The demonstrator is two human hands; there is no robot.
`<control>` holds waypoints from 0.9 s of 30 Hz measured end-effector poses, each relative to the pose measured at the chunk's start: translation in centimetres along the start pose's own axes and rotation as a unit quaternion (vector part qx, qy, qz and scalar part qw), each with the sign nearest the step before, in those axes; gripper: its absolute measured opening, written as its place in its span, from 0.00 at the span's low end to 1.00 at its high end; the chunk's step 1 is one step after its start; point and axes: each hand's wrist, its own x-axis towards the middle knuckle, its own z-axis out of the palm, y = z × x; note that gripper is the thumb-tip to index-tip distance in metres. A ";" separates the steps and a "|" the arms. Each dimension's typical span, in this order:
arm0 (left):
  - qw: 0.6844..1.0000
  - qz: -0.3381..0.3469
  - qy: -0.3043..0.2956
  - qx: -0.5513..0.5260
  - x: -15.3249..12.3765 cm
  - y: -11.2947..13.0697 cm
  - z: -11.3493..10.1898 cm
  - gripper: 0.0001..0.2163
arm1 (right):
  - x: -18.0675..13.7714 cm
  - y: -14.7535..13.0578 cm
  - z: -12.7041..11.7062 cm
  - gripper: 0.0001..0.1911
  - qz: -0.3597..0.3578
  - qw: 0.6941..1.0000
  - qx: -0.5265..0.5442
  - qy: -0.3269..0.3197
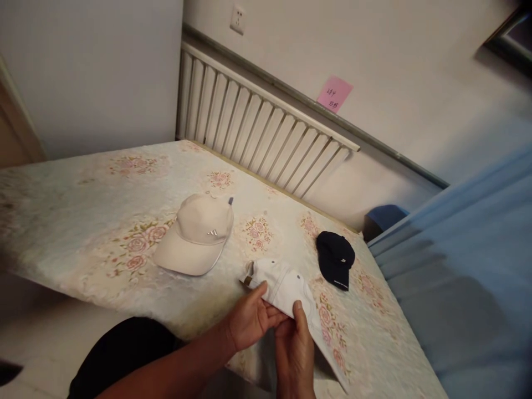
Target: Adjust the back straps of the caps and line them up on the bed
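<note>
Bimanually clasped white cap (280, 281), left hand (250, 320) touching right hand (294, 343).
Beige cap (201, 224) at ten o'clock, black cap (334, 255) at two.

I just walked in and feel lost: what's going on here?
A person's left hand and right hand hold a white cap, the left one nearer its strap, with both thumbs on top. On the flowered cloth lie a beige cap to the left and a dark cap to the right.
</note>
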 end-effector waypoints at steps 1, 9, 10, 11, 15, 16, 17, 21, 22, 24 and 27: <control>1.000 0.002 -0.001 0.000 0.0 0.0 0.0 0.17 | 0.0 -0.1 0.0 0.30 0.005 1.000 0.000 -0.005; 1.000 0.007 0.001 0.006 0.0 0.1 0.2 0.15 | 0.5 -0.7 0.0 0.28 0.030 0.999 0.015 0.011; 1.000 0.007 0.000 0.006 0.1 0.1 0.1 0.15 | 0.5 -0.7 0.0 0.28 0.030 0.999 0.012 0.008; 1.000 0.008 -0.004 0.005 0.1 0.1 0.1 0.15 | 0.4 -0.7 0.1 0.28 0.027 1.000 0.009 0.005; 0.999 0.032 -0.024 -0.020 0.2 -0.3 -0.3 0.15 | 0.6 -0.2 0.3 0.28 -0.001 1.000 0.005 0.006; 0.999 0.037 -0.030 -0.024 0.2 -0.4 -0.3 0.14 | 0.6 0.1 0.2 0.28 -0.013 1.000 0.002 0.013; 0.998 0.040 -0.037 -0.022 0.1 -0.6 -0.4 0.13 | 0.7 0.4 0.1 0.28 -0.025 0.999 -0.002 0.020; 0.996 0.063 -0.057 0.010 -0.3 -1.4 -0.6 0.12 | 0.8 1.8 -0.7 0.30 -0.036 0.998 -0.036 0.040; 0.996 0.069 -0.057 0.015 -0.3 -1.5 -0.5 0.12 | 0.8 2.1 -0.9 0.31 -0.036 0.997 -0.054 0.049; 0.995 0.078 -0.048 0.025 -0.4 -1.6 -0.5 0.12 | 0.7 2.6 -1.2 0.32 -0.038 0.992 -0.097 0.066; 0.996 0.081 -0.012 0.042 -0.4 -1.4 -0.3 0.10 | 0.5 2.8 -1.3 0.33 -0.045 0.987 -0.137 0.071</control>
